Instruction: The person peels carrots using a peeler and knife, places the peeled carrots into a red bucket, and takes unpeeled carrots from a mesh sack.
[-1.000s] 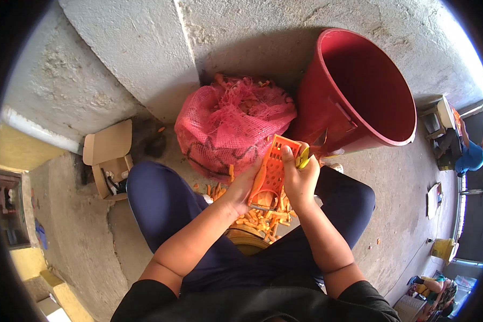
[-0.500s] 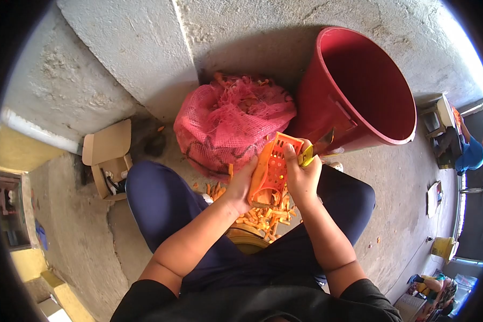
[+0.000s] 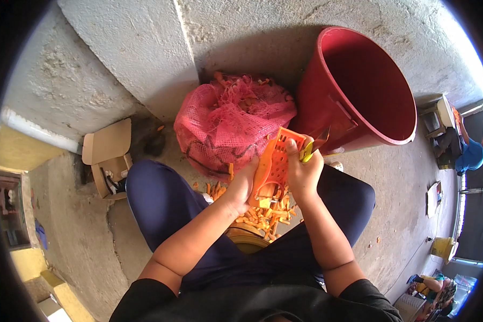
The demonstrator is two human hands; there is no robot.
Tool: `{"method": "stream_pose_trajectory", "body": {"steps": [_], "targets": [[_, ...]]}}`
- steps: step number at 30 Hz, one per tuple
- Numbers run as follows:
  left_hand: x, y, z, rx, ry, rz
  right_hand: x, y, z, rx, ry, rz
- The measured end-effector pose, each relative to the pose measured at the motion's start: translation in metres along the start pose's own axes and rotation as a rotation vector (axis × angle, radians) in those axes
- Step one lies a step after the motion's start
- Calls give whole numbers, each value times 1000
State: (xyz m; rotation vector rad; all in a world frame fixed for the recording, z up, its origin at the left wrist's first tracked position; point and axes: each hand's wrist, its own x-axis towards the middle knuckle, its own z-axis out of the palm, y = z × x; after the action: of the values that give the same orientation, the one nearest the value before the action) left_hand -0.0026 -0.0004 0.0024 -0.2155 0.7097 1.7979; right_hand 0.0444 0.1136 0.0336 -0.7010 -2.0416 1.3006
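Between my hands is an orange plastic piece (image 3: 278,163) with rows of slots and holes and a rounded opening at its near end. My left hand (image 3: 243,187) grips its left side, and the fingers are partly hidden behind it. My right hand (image 3: 306,174) presses its thumb along the piece's right edge. That hand also holds a knife (image 3: 307,153) with a yellow handle, its blade pointing up and to the right. Beneath my hands lie many orange strips (image 3: 260,219), heaped over a yellow container (image 3: 247,246) between my legs.
A pink mesh sack (image 3: 220,126) stuffed with orange pieces stands ahead, against the wall. To its right a big red bin (image 3: 327,102) leans toward me. An open cardboard box (image 3: 104,174) sits at the left. Other people (image 3: 472,155) are at the far right.
The orange plastic piece has turned and tilted in my hands, so its near end faces me more. The knife blade has swung slightly with my right hand.
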Motion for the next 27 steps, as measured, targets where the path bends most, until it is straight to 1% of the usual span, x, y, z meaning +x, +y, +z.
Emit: {"method": "stream_pose_trajectory", "body": {"steps": [1,3,4,5,7,8,11,12,16,19,22,23,25,26,27], "targets": [[-2,-1,-3,83,-60,-21,8,10,2,67,104,-105],[-7,-7,-12,250,-183,-65,36,21,-16,-17,258,-96],[-18,-7,12,285,-20,-30,52,29,-25,-95,363,-135],[-18,-7,12,285,-64,-44,66,38,-35,-174,468,-173],[-21,-4,8,282,-147,-70,82,49,-58,-58,546,8],[-23,-1,5,242,-224,-99,85,48,-62,138,565,42],[-16,0,-2,309,-222,-38,79,50,-58,113,529,-73],[-13,4,-5,374,-204,-51,74,47,-54,99,486,-47],[-10,7,-6,566,-129,70,63,47,-45,111,378,0],[-10,8,-1,690,-33,153,53,36,-40,84,313,15],[-2,9,-9,350,3,101,47,33,-37,54,231,-17],[0,9,-13,322,5,81,45,32,-36,45,210,-32],[1,10,-19,267,8,42,35,27,-33,152,160,49],[2,6,-18,246,28,80,30,28,-30,206,145,71],[3,6,-21,181,-16,63,24,28,-25,260,130,91]]}}
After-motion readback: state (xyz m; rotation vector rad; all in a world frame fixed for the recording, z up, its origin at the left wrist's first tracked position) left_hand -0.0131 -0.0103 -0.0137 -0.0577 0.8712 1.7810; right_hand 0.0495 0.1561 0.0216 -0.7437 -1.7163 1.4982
